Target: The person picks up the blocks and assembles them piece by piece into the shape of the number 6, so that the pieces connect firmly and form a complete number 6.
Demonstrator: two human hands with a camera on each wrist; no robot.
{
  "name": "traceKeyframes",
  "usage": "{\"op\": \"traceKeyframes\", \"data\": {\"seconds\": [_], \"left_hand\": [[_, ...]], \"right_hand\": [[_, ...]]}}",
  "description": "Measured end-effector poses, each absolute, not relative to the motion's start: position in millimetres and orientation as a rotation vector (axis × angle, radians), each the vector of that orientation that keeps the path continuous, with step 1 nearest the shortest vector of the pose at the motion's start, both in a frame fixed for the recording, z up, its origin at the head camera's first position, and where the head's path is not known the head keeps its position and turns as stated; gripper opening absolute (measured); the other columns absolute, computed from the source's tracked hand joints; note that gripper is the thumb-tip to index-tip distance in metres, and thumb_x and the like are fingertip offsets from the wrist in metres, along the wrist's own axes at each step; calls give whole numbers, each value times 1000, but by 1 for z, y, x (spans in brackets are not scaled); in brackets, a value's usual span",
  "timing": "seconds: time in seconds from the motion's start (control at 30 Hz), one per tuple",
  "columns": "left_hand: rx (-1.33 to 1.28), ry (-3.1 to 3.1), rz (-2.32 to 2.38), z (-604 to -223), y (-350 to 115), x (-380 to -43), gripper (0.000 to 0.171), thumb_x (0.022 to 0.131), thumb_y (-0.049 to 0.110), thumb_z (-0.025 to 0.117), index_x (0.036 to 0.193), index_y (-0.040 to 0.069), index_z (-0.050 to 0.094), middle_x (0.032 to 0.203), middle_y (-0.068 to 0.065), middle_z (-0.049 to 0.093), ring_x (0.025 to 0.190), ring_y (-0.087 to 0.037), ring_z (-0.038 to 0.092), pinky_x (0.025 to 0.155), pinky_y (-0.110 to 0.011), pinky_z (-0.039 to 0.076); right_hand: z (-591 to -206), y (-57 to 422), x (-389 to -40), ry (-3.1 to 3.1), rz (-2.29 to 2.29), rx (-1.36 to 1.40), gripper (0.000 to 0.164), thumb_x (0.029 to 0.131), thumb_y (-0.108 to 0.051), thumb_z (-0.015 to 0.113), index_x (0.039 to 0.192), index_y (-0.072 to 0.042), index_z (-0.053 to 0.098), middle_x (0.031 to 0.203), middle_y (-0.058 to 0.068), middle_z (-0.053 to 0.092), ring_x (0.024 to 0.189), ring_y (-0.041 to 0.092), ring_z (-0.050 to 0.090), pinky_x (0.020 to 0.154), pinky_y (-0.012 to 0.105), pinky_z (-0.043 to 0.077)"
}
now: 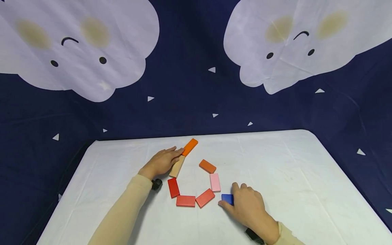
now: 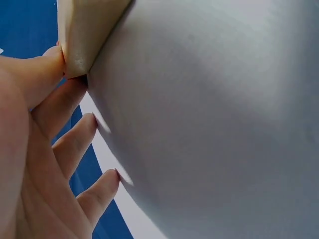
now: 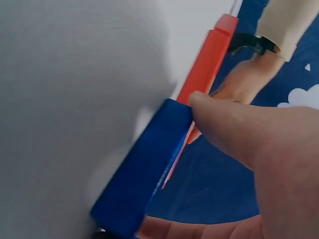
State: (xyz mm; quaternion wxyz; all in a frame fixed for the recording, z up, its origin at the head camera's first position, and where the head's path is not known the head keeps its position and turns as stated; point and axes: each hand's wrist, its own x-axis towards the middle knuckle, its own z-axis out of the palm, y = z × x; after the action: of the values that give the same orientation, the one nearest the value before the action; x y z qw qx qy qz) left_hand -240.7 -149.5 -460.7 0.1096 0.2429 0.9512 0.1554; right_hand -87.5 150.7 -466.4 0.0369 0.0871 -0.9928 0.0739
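Note:
A plain wooden block (image 1: pixel 177 166) and an orange block (image 1: pixel 190 146) lie end to end at the far left of a curved row. My left hand (image 1: pixel 162 162) reaches over them with fairly straight fingers, the fingertips at their joint and the thumb on the plain block. In the left wrist view the fingertips are right at the end of a beige block (image 2: pixel 92 37). My right hand (image 1: pixel 249 206) grips a blue block (image 1: pixel 227 199) between thumb and fingers, low over the table beside the row. The right wrist view shows the blue block (image 3: pixel 144 169) up close.
The row continues round with red blocks (image 1: pixel 185 201), a pink block (image 1: pixel 215 182) and a darker orange block (image 1: pixel 207 166). A white cloth covers the table (image 1: pixel 275 163). Behind the table hangs a dark blue backdrop (image 1: pixel 183 112) with white clouds.

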Motion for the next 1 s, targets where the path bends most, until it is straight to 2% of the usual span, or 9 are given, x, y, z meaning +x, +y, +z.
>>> {"op": "traceKeyframes", "data": {"seconds": [0.13,0.33,0.43,0.73,1.0], "left_hand": [[727,2794,470,-462,-151,-241,49,108,29,48,155,18,41,154,-9,45,147,-29,35,120,-53,24],[739,2798,477,-463,-154,-244,49,108,31,48,155,20,42,155,-9,44,147,-28,35,120,-53,24],[772,2802,489,-464,-156,-245,48,107,28,50,154,19,44,154,-7,46,146,-29,36,119,-55,25],[824,2809,452,-466,-154,-248,46,107,25,49,153,18,45,155,-2,46,146,-29,36,118,-56,26],[809,2808,469,-468,-155,-246,47,108,24,49,154,18,44,155,-2,45,147,-29,35,119,-57,25]], "right_hand": [[-467,155,-85,-3034,242,270,69,73,-61,81,98,0,64,72,8,56,63,23,56,51,38,47],[-470,162,-82,-2998,288,299,68,67,-62,85,85,0,62,69,4,52,60,17,50,49,34,46],[-470,163,-82,-3006,328,323,66,67,-59,86,83,1,64,69,3,52,60,15,49,50,33,46],[-463,165,-85,-3013,375,314,69,67,-56,88,98,3,70,81,8,63,70,18,59,62,37,56],[-454,160,-95,-2929,366,364,71,68,-52,88,105,5,71,90,13,66,76,22,63,65,38,57]]}}
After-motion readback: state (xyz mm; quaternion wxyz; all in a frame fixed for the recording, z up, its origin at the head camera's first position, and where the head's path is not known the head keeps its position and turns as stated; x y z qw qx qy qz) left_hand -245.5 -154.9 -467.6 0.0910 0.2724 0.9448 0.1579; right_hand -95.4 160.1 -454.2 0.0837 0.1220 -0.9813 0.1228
